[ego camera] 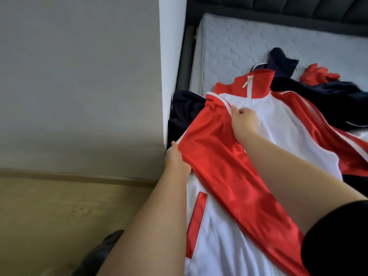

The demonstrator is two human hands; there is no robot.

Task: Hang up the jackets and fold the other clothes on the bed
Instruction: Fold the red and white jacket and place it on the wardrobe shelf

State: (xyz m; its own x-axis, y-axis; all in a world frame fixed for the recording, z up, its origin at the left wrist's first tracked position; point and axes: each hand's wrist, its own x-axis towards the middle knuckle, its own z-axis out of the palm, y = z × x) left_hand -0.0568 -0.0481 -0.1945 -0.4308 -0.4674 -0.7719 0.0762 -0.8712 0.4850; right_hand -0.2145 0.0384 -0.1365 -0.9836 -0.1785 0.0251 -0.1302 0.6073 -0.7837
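**Fig.** Early stage of task. The red-and-white jacket [288,136] lies front-up and zipped on the mattress [229,46], collar twd the headboard [298,6]. L hand [176,160] grips the outer edge of its red sleeve [215,156]. R hand [244,121] pinches fabric at the shoulder seam, just below the collar. Navy garments [322,100] lie crumpled beside and partly under the jacket, w/ a red garment [318,75] beyond them. Judged status: nothing hung, nothing folded, no hanger in view. Left to do: hang this jacket (+ any others) and fold the rest of the pile.
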